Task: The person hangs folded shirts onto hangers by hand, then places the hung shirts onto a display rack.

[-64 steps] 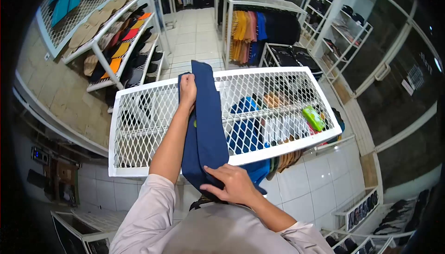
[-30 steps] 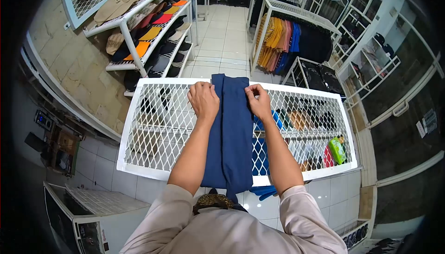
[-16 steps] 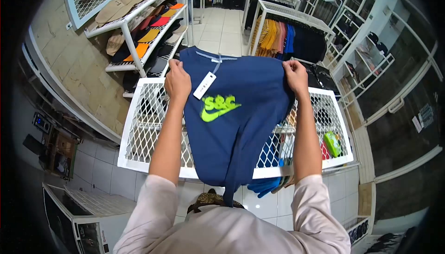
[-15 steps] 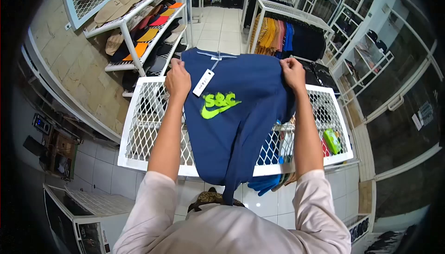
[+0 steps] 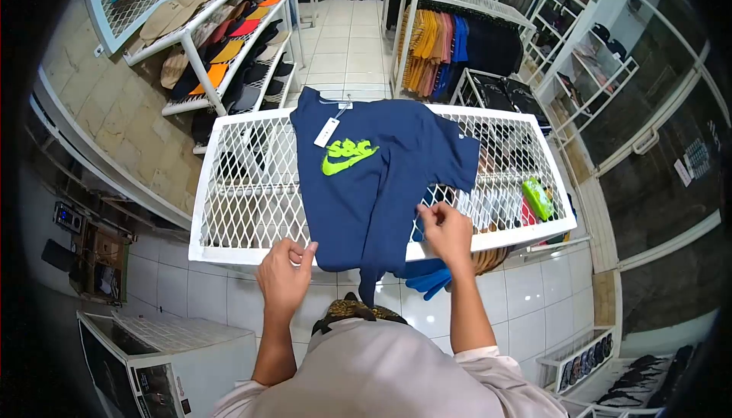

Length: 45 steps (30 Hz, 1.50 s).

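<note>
A navy blue T-shirt (image 5: 339, 216) with a bright green printed logo (image 5: 347, 156) lies on the white mesh rack top (image 5: 248, 227). Its collar is at the far edge, a white hang tag (image 5: 326, 132) rests near the neck, and its lower end droops over the near edge. Just left of the lower hem is my left hand (image 5: 286, 272), thumb and fingers apart, holding nothing. My right hand (image 5: 448, 235) hovers beside the shirt's right edge, fingers loosely curled and apart, with no cloth visibly gripped. The right sleeve (image 5: 454, 151) spreads out over the mesh.
A green packet (image 5: 537, 198) sits at the rack's right end. Blue garments (image 5: 428, 281) hang below the near edge. Shelves of caps (image 5: 221, 60) stand to the left, a clothes rack (image 5: 465, 10) beyond. A white box-like unit (image 5: 183, 357) is at lower left.
Both hands have let go of the shirt's shoulders and moved back toward me, down to its lower sides. The shirt now lies flatter on the mesh, its right sleeve spread out.
</note>
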Each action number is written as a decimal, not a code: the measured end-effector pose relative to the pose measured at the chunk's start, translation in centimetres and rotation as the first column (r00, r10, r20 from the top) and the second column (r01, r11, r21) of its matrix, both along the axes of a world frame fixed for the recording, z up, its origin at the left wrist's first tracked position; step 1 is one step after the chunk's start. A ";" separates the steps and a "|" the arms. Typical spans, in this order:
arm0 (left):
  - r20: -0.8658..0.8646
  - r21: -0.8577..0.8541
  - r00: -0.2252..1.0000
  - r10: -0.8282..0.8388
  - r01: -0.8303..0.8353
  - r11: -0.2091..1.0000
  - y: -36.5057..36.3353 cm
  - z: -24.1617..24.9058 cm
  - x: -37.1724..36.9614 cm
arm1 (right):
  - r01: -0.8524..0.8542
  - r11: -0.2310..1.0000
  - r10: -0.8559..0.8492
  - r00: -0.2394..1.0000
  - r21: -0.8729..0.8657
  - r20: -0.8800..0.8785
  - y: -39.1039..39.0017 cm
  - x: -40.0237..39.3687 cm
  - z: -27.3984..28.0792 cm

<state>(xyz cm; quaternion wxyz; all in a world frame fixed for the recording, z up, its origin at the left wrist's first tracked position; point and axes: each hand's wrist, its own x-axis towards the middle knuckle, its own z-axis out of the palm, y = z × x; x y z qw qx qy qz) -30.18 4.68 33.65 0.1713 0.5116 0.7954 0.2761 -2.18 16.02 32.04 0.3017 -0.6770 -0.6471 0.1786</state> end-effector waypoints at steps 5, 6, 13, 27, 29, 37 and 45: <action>-0.025 0.276 1.000 -0.001 0.008 0.961 -0.5 -1.3 2.7 | 0.014 0.992 -0.012 1.000 0.129 -0.015 1.4 -1.8 -1.4; -0.026 0.299 1.000 0.011 -0.003 0.954 -0.3 -1.6 3.0 | -0.007 0.989 0.009 1.000 0.145 -0.014 1.6 -1.8 -1.7; 0.257 0.440 0.966 0.009 -0.125 0.889 -0.2 -2.6 1.9 | 0.008 0.999 0.019 0.723 0.037 -0.690 3.7 0.8 -4.0; 0.334 0.382 0.939 0.078 -0.210 0.900 -2.9 -4.7 0.3 | 0.156 0.939 -0.144 0.988 0.307 -0.062 0.7 5.6 0.3; 0.350 0.361 0.934 0.071 -0.205 0.910 -3.4 -5.3 0.1 | 0.114 0.917 -0.115 0.993 0.383 -0.019 0.4 4.3 0.6; 0.360 0.374 0.922 0.140 -0.280 0.884 -3.8 -5.9 0.9 | -0.380 0.861 0.410 0.912 0.337 -0.020 7.9 -11.7 1.2; 0.405 0.261 0.904 0.136 -0.257 0.930 -4.1 -3.8 1.9 | -0.305 0.943 0.262 0.926 0.131 0.271 16.8 -25.6 0.8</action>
